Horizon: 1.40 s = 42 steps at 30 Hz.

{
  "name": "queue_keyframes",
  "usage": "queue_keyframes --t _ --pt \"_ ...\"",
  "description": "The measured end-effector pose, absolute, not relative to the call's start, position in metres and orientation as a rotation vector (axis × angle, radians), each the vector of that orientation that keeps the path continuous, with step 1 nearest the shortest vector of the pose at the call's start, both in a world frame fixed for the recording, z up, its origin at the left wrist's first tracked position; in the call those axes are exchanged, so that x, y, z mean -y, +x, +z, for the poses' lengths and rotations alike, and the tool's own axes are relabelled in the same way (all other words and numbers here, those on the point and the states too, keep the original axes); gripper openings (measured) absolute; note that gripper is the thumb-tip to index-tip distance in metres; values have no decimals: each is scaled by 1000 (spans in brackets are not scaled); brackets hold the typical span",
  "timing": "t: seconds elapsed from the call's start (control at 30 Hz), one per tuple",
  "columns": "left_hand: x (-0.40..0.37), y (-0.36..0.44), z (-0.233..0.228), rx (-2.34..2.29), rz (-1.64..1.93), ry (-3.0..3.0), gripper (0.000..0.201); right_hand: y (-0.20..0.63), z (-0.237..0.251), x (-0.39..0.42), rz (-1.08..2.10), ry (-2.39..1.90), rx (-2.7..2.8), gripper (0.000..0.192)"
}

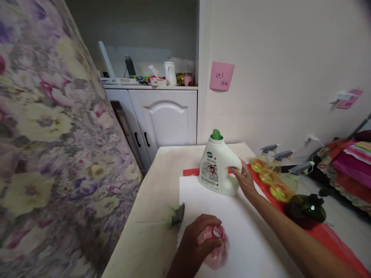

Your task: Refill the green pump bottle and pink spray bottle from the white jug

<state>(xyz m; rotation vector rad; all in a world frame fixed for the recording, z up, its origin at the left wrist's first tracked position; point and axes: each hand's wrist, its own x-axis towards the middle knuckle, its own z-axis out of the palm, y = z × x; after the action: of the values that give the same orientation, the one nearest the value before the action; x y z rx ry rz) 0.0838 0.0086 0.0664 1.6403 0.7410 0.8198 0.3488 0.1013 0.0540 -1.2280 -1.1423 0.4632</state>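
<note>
Detergent jug (217, 166), upright, is gripped at its handle by the right hand (246, 180); pink bottle (216, 247), nearer, is clasped by the left hand (198, 235).

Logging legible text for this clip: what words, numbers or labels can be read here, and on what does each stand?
"243" with a blurred second line: handwritten on the pink sticky note on the wall.
Label on the white detergent jug, held by the right hand: too small to read.
Pink tag on the right wall: unreadable.
</note>
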Motion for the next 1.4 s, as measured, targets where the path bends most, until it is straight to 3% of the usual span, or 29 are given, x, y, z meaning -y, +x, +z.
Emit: queue_keyframes --t 0.23,0.37,0.47,0.77,1.0,1.2,1.4 --pt "-6 83 70 -775 803 1691 31 360 40 -35 380 -1386 1089 81" --pt "-6 82 68 -771 797 1726 37 334 20 30 682 -1352 1282 73" --pt "-5 81 69 -766 763 1739 44 296 9 59 823 -1295 1368 78" --pt "0 83 70 -714 781 1714 47 236 -9 57 929 -1207 1288 107" --pt "-5 80 56 -785 855 1702 45 235 -7 59 833 -1257 1305 88" --pt "-33 44 45 -1227 1093 1813 35 268 8 78 779 -1385 1323 86" --pt "-45 16 31 -1697 828 2139 39 294 -4 107 759 -1496 1331 89"
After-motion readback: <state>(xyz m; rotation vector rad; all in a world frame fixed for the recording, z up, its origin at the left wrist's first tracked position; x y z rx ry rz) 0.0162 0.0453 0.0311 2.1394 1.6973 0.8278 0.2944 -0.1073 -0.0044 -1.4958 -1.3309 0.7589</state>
